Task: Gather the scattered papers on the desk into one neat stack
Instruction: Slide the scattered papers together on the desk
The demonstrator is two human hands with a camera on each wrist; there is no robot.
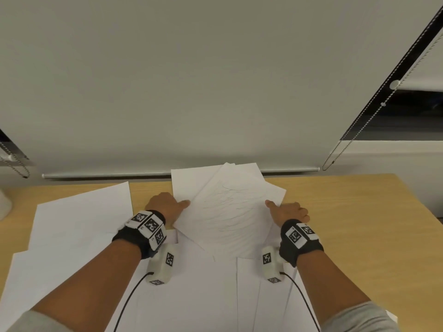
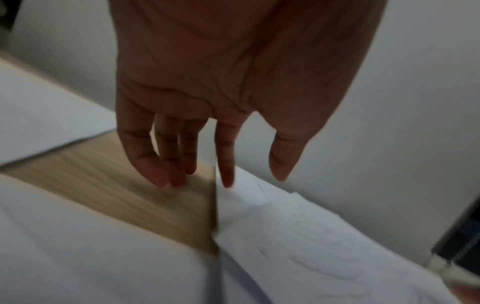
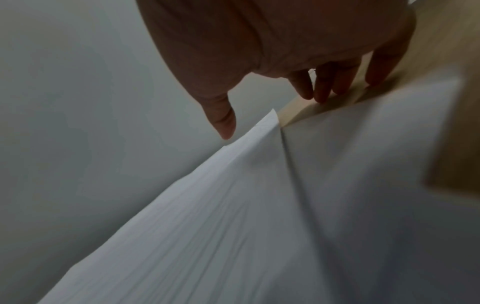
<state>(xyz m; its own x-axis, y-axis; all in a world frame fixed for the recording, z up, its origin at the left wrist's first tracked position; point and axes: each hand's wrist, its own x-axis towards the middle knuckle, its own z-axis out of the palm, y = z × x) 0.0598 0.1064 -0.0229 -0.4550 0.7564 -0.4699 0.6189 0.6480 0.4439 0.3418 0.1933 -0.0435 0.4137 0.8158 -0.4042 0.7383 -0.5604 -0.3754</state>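
Observation:
A loose bunch of white sheets lies at the middle back of the wooden desk (image 1: 347,224), and the top sheet (image 1: 227,212) bears pencil scribbles. My left hand (image 1: 167,204) is at the bunch's left edge with its thumb on the paper. In the left wrist view its fingers (image 2: 166,176) point straight down onto the wood beside the scribbled sheet (image 2: 311,246). My right hand (image 1: 286,210) is at the right edge. Its thumb (image 3: 223,123) touches a raised corner of the paper (image 3: 207,205), and its fingers reach the desk. More sheets lie at the left (image 1: 81,216) and near me (image 1: 191,295).
A roller blind's bottom bar (image 1: 107,174) runs along the desk's back edge. Bead chains hang at the right (image 1: 335,159) and left (image 1: 16,164). A white object (image 1: 3,207) sits at the far left edge. Bare wood shows to the right of the papers.

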